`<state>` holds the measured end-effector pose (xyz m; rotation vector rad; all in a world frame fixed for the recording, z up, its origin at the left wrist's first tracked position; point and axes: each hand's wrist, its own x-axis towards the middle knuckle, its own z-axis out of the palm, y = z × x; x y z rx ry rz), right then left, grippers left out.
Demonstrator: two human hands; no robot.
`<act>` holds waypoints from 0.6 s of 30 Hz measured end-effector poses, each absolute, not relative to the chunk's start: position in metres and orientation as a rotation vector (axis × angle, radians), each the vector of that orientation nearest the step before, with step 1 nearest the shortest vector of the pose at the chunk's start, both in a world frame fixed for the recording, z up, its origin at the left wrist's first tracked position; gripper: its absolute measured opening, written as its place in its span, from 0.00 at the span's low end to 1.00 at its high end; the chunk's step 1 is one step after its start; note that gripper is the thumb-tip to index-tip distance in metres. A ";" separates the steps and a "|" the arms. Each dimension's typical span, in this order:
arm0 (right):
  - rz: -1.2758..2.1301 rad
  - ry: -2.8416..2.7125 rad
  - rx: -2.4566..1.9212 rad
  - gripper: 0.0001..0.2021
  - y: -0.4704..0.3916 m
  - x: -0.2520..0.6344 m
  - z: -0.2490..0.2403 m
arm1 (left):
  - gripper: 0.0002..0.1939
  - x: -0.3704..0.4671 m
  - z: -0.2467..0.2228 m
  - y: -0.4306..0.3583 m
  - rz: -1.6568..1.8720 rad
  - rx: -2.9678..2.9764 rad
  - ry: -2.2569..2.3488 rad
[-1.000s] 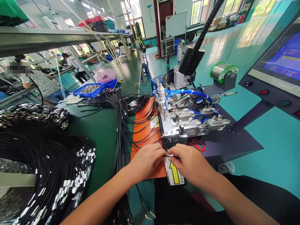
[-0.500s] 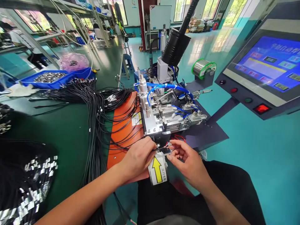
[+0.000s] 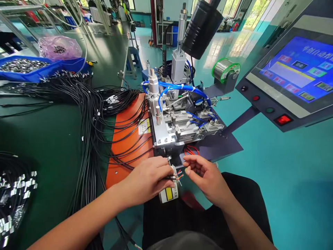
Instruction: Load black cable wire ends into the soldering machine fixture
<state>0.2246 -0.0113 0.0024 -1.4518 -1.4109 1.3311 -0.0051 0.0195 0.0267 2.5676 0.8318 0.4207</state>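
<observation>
My left hand (image 3: 153, 177) is closed around a black cable near its end. From its fingertips stick out the cable's thin coloured wires (image 3: 179, 176), red, blue and orange among them, slightly fanned. My right hand (image 3: 205, 178) is just right of these wires, fingers curled, with a gap between thumb and forefinger and nothing visible in it. Below the wires is a white label with a yellow mark (image 3: 169, 193), partly covered by my left hand. Just beyond both hands stands a metal machine (image 3: 166, 133) with blue air tubes. Several black cables run into its left side over an orange plate (image 3: 122, 139).
A thick bundle of black cables (image 3: 87, 139) lies on the green table (image 3: 57, 146). Blue trays (image 3: 26, 78) of small metal parts stand at the back left. A control screen (image 3: 299, 66) is at the right, with a solder wire spool (image 3: 225, 70) behind the machine.
The right hand has drawn back from the cable end, and its coloured wires now show spread apart. The view has shifted a little; the left hand still grips the cable.
</observation>
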 end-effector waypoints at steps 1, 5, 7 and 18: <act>1.329 -1.409 -1.454 0.14 -0.012 0.226 0.002 | 0.07 -0.007 0.029 0.021 0.375 2.504 0.789; 1.357 -1.410 -1.439 0.12 -0.015 0.227 0.001 | 0.04 -0.011 0.032 0.024 0.313 2.372 0.756; 1.369 -1.424 -1.442 0.11 -0.016 0.227 0.002 | 0.04 -0.010 0.033 0.025 0.321 2.363 0.759; 1.244 -1.809 -1.375 0.17 -0.021 0.220 0.012 | 0.07 -0.015 0.046 0.024 0.273 2.280 0.772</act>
